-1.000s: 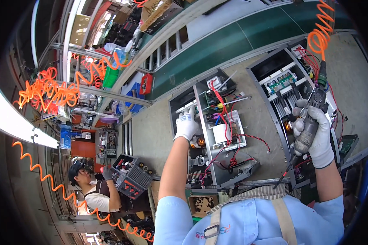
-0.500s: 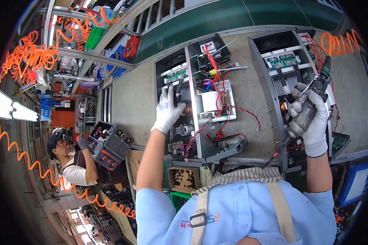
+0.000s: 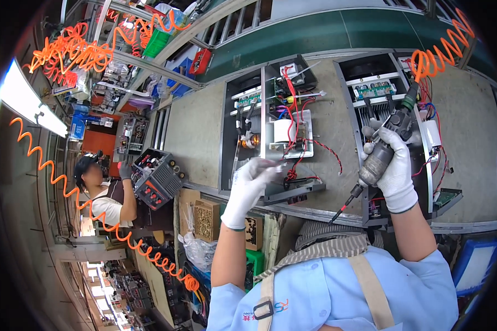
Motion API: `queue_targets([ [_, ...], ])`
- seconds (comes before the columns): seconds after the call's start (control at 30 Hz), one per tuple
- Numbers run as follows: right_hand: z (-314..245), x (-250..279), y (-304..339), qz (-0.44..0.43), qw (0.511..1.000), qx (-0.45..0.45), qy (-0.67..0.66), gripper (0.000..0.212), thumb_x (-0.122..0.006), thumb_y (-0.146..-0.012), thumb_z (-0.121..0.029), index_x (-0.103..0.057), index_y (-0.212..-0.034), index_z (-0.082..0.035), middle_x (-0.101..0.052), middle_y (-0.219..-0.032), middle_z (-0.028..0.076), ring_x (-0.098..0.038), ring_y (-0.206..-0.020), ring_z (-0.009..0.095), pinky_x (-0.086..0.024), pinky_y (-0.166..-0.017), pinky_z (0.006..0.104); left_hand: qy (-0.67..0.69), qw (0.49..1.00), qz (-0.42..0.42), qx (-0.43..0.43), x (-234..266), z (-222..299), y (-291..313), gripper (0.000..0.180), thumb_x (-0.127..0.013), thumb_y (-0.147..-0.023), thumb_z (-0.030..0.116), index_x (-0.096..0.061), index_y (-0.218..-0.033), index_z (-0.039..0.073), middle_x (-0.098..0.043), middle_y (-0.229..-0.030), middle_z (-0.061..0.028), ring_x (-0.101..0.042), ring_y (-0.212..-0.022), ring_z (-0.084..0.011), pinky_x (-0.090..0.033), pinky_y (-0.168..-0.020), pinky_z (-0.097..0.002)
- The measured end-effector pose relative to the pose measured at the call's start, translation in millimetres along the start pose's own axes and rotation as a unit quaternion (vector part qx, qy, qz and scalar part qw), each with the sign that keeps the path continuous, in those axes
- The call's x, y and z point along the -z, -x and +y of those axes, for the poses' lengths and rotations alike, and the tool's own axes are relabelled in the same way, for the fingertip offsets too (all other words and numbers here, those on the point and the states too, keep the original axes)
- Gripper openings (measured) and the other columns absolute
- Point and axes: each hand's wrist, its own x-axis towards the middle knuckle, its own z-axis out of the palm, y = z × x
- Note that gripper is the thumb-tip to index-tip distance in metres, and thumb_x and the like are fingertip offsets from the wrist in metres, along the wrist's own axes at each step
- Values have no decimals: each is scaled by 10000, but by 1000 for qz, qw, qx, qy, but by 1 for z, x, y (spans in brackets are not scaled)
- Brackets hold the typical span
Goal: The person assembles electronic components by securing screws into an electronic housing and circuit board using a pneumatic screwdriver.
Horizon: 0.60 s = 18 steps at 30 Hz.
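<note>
My right hand (image 3: 395,174), in a white glove, is wrapped round a dark grey air screwdriver (image 3: 376,161). The tool's red-banded bit slants down to the near left, and its green fitting joins an orange coiled hose (image 3: 425,62). Under the tool lies the right-hand open metal chassis (image 3: 364,83). My gloved left hand (image 3: 247,190) is over the near part of the left-hand open chassis (image 3: 225,132), with fingers bent together near the red wires (image 3: 294,118). Anything small in those fingertips is too blurred to make out. A white cylinder (image 3: 283,131) and a copper coil (image 3: 250,141) show beyond it.
At the near edge stand a cardboard box of small brass-coloured parts (image 3: 205,219) and another box with dark parts (image 3: 253,234). A co-worker (image 3: 116,193) at the left handles a black-and-red unit (image 3: 156,182). Behind runs a green conveyor belt (image 3: 292,36).
My left hand has drawn back toward me from inside the left chassis, its fingers now bent. The right hand and screwdriver have shifted left and nearer. The whole view has turned slightly.
</note>
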Motion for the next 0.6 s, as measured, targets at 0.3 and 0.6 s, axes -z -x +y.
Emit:
queue_targets([
  [0.3,14,3,-2,-56,997,-49,19,314,-634,-855,-184,-542,-1123,-48,-606,-973,87,-593,-691,159,-535,-613,341,-288,925,180,-169,-32,-61,49,678,-723,-765,291,-445,-1311,2,-419,-1357,-236,-450,-1210,-336,-317,-1058,-422],
  [0.6,13,0,120,-134,968,109,179,401,-567,-878,-253,-511,-1189,-7,-609,-945,115,-584,-647,149,-514,-557,306,-414,833,136,-342,-45,-68,61,532,-730,-731,379,-595,-1129,52,-488,-1325,-184,-422,-1252,-361,-302,-1036,-475],
])
